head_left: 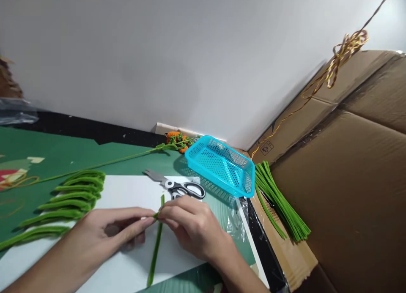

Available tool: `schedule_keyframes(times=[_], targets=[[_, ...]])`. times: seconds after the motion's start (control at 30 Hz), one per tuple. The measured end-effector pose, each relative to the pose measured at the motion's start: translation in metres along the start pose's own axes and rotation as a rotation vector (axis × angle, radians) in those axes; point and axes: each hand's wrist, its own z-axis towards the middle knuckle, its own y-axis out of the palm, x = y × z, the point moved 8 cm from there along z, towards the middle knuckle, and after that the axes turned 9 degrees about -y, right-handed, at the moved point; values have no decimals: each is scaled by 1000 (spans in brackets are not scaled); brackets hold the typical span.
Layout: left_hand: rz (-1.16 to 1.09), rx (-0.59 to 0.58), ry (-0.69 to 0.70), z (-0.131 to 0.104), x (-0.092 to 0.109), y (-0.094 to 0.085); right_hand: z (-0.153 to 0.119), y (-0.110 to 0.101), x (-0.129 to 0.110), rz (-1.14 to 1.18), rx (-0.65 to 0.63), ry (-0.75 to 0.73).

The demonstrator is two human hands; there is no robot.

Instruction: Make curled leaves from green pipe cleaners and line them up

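A green pipe cleaner (155,256) hangs down from my fingers over the white paper (123,191), with a short end sticking up above them. My left hand (117,229) pinches a bit of green at its fingertips, right where the strip is bent or crossed; which of the two I cannot tell. From the other side, my right hand (192,221) closes on the same spot, its fingertips touching those of the left. Several bent green pipe cleaner pieces (71,200) lie in a row at the left. Just beyond my right hand lie scissors (177,186), partly hidden by it.
A blue perforated basket (218,168) stands behind on the green table mat (123,153). To its right, a bundle of green pipe cleaners (282,204) rests beside a cardboard wall (345,179). An orange-flowered stem (174,143) lies along the back. Twisted cord (342,56) hangs upper right.
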Motion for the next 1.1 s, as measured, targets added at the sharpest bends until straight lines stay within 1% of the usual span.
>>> schedule_keyframes(times=[0.07, 0.13, 0.2, 0.27, 0.33, 0.4, 0.5, 0.6, 0.7, 0.77, 0.87, 1.0, 1.03, 1.1], targets=[[-81, -130, -35, -2, 4, 8, 0, -2, 0, 29, -7, 27], [-103, -179, -23, -2, 10, 11, 1, -7, 2, 37, 13, 66], [-111, -177, -32, -1, 9, 10, 0, -13, 10, 15, 42, 151], [-132, -154, -54, 1, 4, 8, -4, -18, 21, -36, 42, 272], [-157, -144, -75, 2, -1, 7, -10, -18, 32, -98, -6, 384], [-174, -157, -90, 2, -4, 7, -15, -16, 40, -143, -66, 451], [-191, -169, -96, 0, -2, 6, -19, -11, 43, -185, -127, 476], [-186, -168, -97, 0, -1, 5, -22, -8, 44, -216, -142, 487], [-183, -176, -83, 0, 0, 6, -25, -9, 46, -219, -112, 500], [-192, -184, -66, 0, 2, 6, -29, -12, 48, -187, -63, 524], [-216, -190, -61, 0, 7, 5, -35, -18, 53, -23, 70, 579], [-341, -155, -136, 0, 8, -2, -33, -23, 52, 399, 313, 588], [-365, -136, -148, 0, 8, -4, -30, -23, 51, 506, 351, 586], [-378, -115, -161, 0, 9, -8, -25, -20, 48, 692, 357, 587]])
